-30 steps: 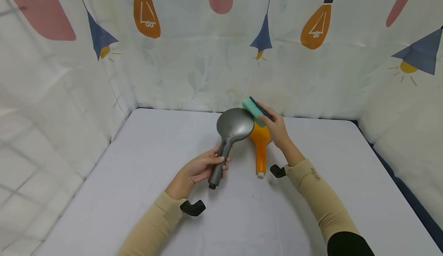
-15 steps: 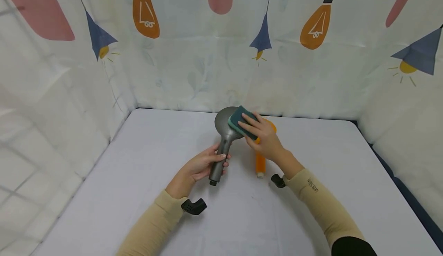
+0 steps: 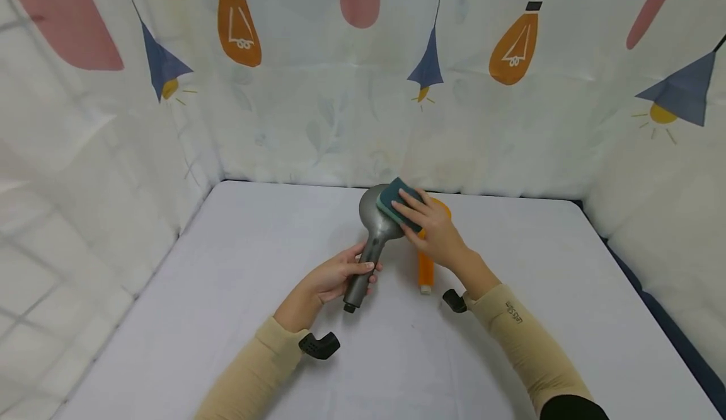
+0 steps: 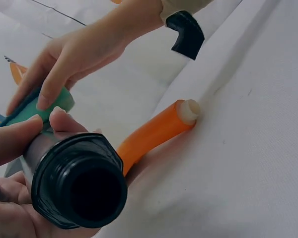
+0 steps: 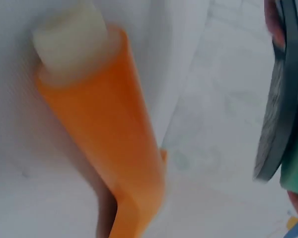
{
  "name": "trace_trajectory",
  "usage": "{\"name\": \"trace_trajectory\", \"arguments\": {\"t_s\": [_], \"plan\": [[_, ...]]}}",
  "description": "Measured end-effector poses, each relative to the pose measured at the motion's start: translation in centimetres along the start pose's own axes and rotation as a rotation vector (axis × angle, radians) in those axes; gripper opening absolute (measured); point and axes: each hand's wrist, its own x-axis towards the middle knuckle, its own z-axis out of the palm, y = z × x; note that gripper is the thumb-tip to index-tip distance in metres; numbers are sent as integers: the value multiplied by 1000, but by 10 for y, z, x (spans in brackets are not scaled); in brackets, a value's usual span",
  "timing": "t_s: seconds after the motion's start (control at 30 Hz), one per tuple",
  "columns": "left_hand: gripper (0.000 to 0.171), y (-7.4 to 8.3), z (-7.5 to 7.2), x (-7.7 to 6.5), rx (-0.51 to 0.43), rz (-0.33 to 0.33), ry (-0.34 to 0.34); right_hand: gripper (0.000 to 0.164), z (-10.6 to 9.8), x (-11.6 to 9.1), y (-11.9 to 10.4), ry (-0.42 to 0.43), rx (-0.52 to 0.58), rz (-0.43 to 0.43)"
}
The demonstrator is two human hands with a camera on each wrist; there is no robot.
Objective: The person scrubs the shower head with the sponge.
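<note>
Backdrop: off-white fabric sheet w/ orange bulbs, blue lamps & pink shapes printed on it, behind far edge of the white-clothed table.
Surface: flat tabletop, rounded far corners.
Sleeves: beige fabric L sleeve & beige fabric R sleeve, reaching in over the surface; R one has small dark lettering nr the cuff.
Grey shower: dark-grey metallic shower head w/ round disc & straight handle, held up off the surface nr middle of far edge, handle slanting twd near edge; black threaded end shows in L wrist view.
Orange shower: bright-orange shower head w/ pale stub end, lying on surface nr far edge, just R of grey one; stub twd near edge, top part-hidden.
L hand: L hand grips grey handle, thumb over top.
R hand: R hand pinches rectangular green foam sponge w/ dark scouring side, fingers spread on dark side.
Sponge: green side against grey disc.
Wrists: black curved plastic piece at each cuff.
</note>
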Motion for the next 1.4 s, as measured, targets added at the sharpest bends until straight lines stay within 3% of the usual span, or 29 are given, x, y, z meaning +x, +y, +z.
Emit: {"name": "trace_trajectory", "arguments": {"t_s": [0.1, 0.17, 0.23, 0.4, 0.5, 0.77, 1.13, 1.4], "plan": [[59, -1, -1, 1, -4, 4, -4, 50, 3, 0, -7, -56, -15, -155], [60, -2, -1, 1, -8, 5, -8, 52, 2, 1, -7, -68, -5, -196], [61, -2, -2, 2, -4, 7, -9, 53, 0, 1, -3, -57, 17, -162], [62, 0, -2, 3, 8, 9, 3, 52, -5, -2, 11, 19, 50, 72], [61, 0, -2, 3, 10, 11, 8, 51, -6, -4, 13, 27, 40, 140], [53, 2, -5, 2, -46, 51, 13, 48, -8, -2, 13, 107, 52, 143], [47, 1, -5, 0, -116, 99, 73, 48, -9, -14, 18, 189, 108, 240], [47, 0, -3, 1, -161, 108, 76, 50, -9, -20, 20, 240, 137, 307]]}}
